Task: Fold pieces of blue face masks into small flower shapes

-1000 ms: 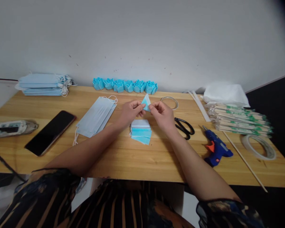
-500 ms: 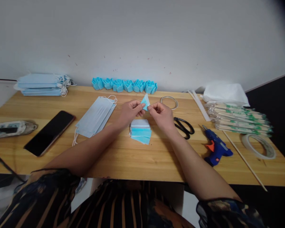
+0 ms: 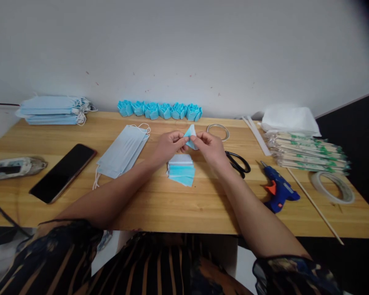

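Note:
A small folded piece of blue-and-white mask fabric (image 3: pixel 191 131) is pinched between both hands above the middle of the table. My left hand (image 3: pixel 173 145) grips its left side, thumb on top. From the right, my right hand (image 3: pixel 208 146) pinches it with thumb and forefinger. Just below lies a fanned stack of cut blue and white fabric pieces (image 3: pixel 181 171). Several blue fabric flowers (image 3: pixel 165 111) stand in a row against the wall. Black-handled scissors (image 3: pixel 238 162) lie by my right wrist, partly hidden by it.
At left are flat face masks (image 3: pixel 123 149), a mask stack (image 3: pixel 51 110), a phone (image 3: pixel 63 173) and a power strip (image 3: pixel 15 168). At right lie a blue glue gun (image 3: pixel 279 188), tape rolls (image 3: pixel 333 187), glue sticks (image 3: pixel 257 137), wrapped chopsticks (image 3: pixel 309 152) and a thin stick (image 3: pixel 315 206).
Both hands have shifted their hold on the fabric piece; my right thumb now lies over its middle, and its folded shape looks wider. The view has moved slightly.

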`<action>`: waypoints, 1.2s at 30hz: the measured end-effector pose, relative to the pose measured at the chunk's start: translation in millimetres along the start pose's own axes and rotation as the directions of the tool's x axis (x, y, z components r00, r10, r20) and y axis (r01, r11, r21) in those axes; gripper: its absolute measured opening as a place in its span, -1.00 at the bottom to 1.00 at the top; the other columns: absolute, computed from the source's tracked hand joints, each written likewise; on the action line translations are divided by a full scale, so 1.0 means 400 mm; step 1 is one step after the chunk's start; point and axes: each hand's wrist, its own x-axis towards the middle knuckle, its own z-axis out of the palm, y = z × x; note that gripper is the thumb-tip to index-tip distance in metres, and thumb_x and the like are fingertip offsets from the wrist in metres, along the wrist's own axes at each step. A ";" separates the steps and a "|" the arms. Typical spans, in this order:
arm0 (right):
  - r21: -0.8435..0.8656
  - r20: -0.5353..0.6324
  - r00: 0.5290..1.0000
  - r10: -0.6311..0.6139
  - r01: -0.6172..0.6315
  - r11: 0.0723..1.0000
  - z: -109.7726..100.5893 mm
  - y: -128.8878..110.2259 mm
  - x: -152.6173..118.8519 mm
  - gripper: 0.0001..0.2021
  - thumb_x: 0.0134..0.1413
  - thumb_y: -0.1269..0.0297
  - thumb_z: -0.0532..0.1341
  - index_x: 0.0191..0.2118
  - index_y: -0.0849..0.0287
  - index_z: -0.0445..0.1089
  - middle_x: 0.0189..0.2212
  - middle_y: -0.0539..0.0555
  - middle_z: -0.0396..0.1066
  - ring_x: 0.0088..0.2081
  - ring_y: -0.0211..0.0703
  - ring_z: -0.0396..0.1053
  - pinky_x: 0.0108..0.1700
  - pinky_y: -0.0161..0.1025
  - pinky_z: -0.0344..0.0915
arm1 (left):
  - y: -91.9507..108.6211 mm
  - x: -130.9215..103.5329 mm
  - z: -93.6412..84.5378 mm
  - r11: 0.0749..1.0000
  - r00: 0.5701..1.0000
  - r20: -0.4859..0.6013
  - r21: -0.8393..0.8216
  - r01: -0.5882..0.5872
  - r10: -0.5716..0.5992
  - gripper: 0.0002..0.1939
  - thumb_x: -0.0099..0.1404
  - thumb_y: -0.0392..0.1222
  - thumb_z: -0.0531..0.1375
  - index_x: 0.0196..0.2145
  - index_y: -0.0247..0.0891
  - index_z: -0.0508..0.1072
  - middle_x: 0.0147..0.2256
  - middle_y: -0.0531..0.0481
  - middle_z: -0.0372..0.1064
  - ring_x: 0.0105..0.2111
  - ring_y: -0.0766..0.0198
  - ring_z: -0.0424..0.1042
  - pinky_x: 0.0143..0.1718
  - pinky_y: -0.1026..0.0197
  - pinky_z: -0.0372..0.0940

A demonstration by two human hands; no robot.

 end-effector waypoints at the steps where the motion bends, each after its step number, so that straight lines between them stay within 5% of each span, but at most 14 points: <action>1: -0.032 -0.014 1.000 -0.016 0.016 0.999 0.001 0.002 -0.001 -0.70 0.04 0.01 0.31 -0.49 0.12 0.37 -0.58 -0.10 0.24 -0.48 -0.28 0.15 -0.36 -0.22 0.10 | 0.000 -0.001 0.000 1.000 1.000 0.005 0.007 -0.003 0.003 -0.71 0.31 0.00 0.26 -0.44 -0.25 0.44 -0.49 0.02 0.48 -0.48 0.35 0.42 -0.36 0.27 0.31; 17: 0.008 -0.101 0.994 -0.048 0.049 0.999 0.001 0.011 0.004 -0.68 0.09 0.00 0.32 -0.49 0.08 0.30 -0.56 -0.08 0.26 -0.48 -0.24 0.16 -0.36 -0.21 0.14 | 0.005 -0.002 -0.001 0.989 0.998 -0.060 -0.147 0.014 -0.023 -0.73 0.41 0.00 0.15 -0.29 -0.24 0.48 -0.40 -0.01 0.52 -0.46 0.35 0.43 -0.39 0.28 0.30; 28: -0.001 -0.079 0.994 -0.076 0.076 0.997 0.010 0.005 -0.007 -0.68 0.14 -0.02 0.26 -0.46 0.10 0.35 -0.55 -0.08 0.30 -0.46 -0.24 0.23 -0.32 -0.22 0.22 | 0.008 -0.005 0.004 0.998 0.999 -0.044 -0.063 0.016 -0.019 -0.63 0.28 0.12 0.28 -0.45 -0.26 0.52 -0.51 0.00 0.49 -0.47 0.31 0.41 -0.35 0.24 0.31; 32: -0.002 -0.093 0.985 -0.146 0.147 0.989 -0.025 0.003 0.009 -0.72 0.16 -0.01 0.27 -0.15 0.06 0.50 -0.26 0.03 0.53 -0.24 -0.13 0.44 -0.13 -0.14 0.39 | 0.006 0.007 -0.010 0.989 0.999 -0.023 -0.146 0.032 -0.036 -0.60 0.31 0.14 0.27 -0.46 -0.25 0.49 -0.50 -0.03 0.49 -0.48 0.32 0.42 -0.36 0.23 0.31; 36: -0.102 -0.007 0.958 -0.287 0.285 0.953 -0.045 0.002 0.014 -0.76 0.13 0.18 0.32 -0.07 -0.01 0.55 0.07 0.10 0.51 0.12 0.00 0.42 0.03 -0.06 0.43 | -0.004 0.016 -0.015 0.970 0.998 -0.016 -0.238 0.055 -0.060 -0.62 0.34 0.11 0.27 -0.45 -0.25 0.47 -0.49 -0.02 0.48 -0.50 0.34 0.42 -0.40 0.24 0.28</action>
